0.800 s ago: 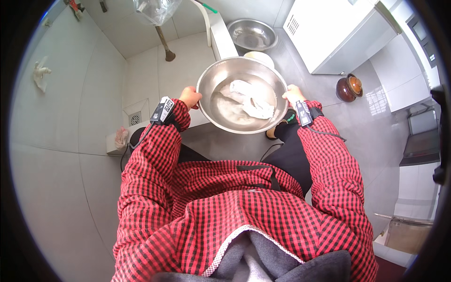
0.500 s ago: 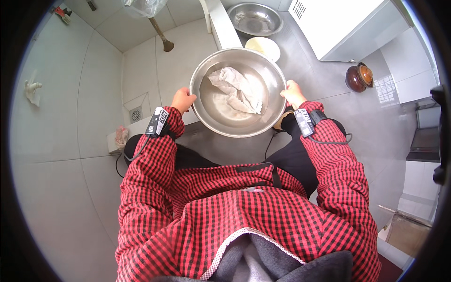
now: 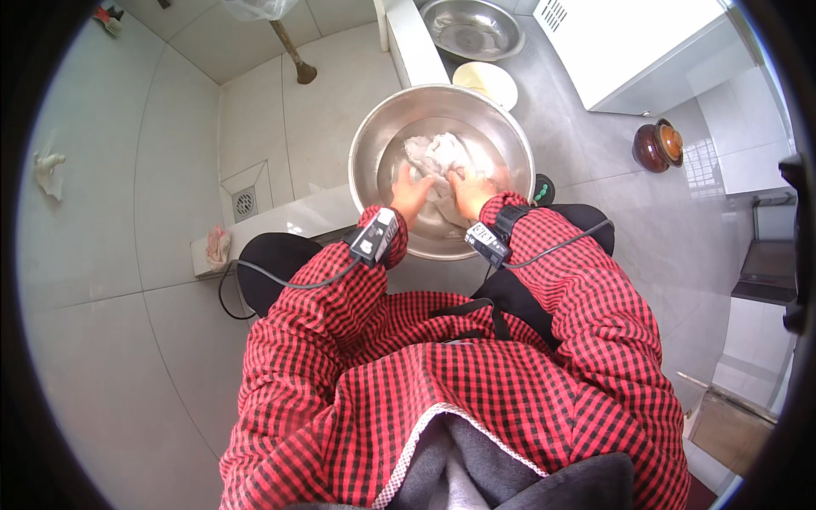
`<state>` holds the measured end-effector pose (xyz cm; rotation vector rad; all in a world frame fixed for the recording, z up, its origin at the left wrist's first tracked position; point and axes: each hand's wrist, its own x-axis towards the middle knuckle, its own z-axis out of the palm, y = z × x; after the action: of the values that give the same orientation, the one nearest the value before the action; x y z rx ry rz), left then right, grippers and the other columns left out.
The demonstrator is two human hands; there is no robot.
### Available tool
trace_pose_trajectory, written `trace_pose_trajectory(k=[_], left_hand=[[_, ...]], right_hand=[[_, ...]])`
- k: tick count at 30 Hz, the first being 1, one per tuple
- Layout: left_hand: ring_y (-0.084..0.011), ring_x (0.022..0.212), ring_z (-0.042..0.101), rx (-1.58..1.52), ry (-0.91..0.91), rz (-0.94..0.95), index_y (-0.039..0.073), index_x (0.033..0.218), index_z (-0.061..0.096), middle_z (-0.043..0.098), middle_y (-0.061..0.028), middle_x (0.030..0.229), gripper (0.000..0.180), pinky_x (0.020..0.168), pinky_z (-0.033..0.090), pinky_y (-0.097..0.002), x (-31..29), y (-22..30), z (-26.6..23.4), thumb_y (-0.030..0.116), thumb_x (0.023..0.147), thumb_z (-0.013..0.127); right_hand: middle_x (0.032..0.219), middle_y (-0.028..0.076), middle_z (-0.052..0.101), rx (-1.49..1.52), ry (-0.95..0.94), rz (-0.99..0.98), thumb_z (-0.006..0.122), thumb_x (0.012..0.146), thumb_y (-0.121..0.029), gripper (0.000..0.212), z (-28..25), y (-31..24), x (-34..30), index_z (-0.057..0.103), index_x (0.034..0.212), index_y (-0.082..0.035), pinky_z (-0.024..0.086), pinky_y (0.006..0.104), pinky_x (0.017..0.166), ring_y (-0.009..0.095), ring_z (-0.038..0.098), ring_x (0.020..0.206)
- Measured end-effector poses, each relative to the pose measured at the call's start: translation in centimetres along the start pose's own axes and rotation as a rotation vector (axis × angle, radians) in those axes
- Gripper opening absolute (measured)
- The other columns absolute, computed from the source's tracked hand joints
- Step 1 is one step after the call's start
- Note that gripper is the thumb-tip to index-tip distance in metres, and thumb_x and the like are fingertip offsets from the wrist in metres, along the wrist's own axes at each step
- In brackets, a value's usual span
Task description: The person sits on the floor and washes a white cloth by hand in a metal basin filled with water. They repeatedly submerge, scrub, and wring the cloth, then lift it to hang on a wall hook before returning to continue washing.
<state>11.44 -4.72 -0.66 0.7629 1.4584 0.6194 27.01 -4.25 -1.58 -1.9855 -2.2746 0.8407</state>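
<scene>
A wide steel basin [image 3: 371,127] of water is in front of my knees. In it lies a wet, pale cloth [image 3: 442,153], bunched up near the middle. My left hand [image 3: 411,194] reaches over the near rim and grips the cloth's left side, thumb set apart from the fingers. From the other side, my right hand [image 3: 473,194] has its fingers closed on the cloth's right edge. The fingertips of both hands are partly hidden by the folds and the water.
Beyond the basin are a pale round lid or bowl [image 3: 486,82] and a second steel basin [image 3: 476,36]. A low white ledge [image 3: 297,219] runs left, with a pink cloth [image 3: 218,246] at its end. A brown lidded pot [image 3: 653,148] and a white cabinet [image 3: 637,51] stand right.
Both hands have let go of the basin's rim and moved inward to the cloth. The cloth is now more bunched up. The basin sits slightly farther right in view.
</scene>
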Motion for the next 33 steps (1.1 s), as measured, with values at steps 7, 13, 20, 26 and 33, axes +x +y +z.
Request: trace_pose_trajectory(k=[7,13,20,26,33], left_hand=[[-0.0426,0.127,0.007,-0.427,-0.063,-0.292,0.022,0.136,-0.002,-0.002,-0.0113,0.142,0.081,0.090,0.016,-0.0659,-0.4,1.8,-0.3,0.038,0.078,0.053],[-0.0379,0.119,0.028,-0.516,-0.245,-0.352,0.016,0.130,0.026,0.023,-0.0133,0.134,0.068,0.089,0.022,-0.0641,-1.3,2.0,0.8,0.058,0.078,0.043],[-0.0246,0.088,0.056,-0.863,-0.606,-0.139,0.004,0.094,0.056,0.058,-0.0117,0.092,0.068,0.078,0.043,-0.0382,1.5,0.3,-0.6,0.066,0.078,0.033],[-0.0231,0.086,0.057,-0.777,-0.655,0.168,0.004,0.092,0.054,0.058,-0.0109,0.093,0.051,0.077,0.044,-0.0385,3.1,-2.0,0.8,0.052,0.081,0.041],[-0.0245,0.089,0.057,-0.695,-0.213,-0.068,0.005,0.100,0.047,0.056,-0.0109,0.098,0.034,0.079,0.045,-0.0417,-0.3,1.7,2.5,0.034,0.082,0.047]], right_hand=[[0.108,0.021,0.051,-0.026,-0.102,0.040,0.047,0.075,-0.010,0.045,-1.7,0.2,0.8,0.042,0.119,-0.012,0.042,0.0396,0.081,0.034,0.051,0.099],[0.081,0.014,0.060,0.742,-0.062,-0.012,0.050,0.072,-0.006,0.020,-1.0,-3.4,0.0,0.059,0.089,-0.001,0.045,0.0344,0.070,0.027,0.059,0.078],[0.062,0.005,0.053,1.006,-0.045,-0.233,0.057,0.075,-0.017,0.016,-3.4,-7.2,-2.6,0.053,0.069,-0.003,0.040,0.0294,0.054,0.013,0.052,0.060],[0.067,0.013,0.056,0.495,0.404,-0.484,0.051,0.081,-0.023,0.020,-3.2,-7.5,-1.4,0.055,0.077,-0.004,0.043,0.0350,0.055,0.027,0.056,0.062],[0.077,0.020,0.060,0.482,0.286,-0.053,0.035,0.085,-0.035,0.043,-2.0,-1.6,2.3,0.061,0.077,-0.002,0.043,0.0409,0.069,0.037,0.057,0.076]])
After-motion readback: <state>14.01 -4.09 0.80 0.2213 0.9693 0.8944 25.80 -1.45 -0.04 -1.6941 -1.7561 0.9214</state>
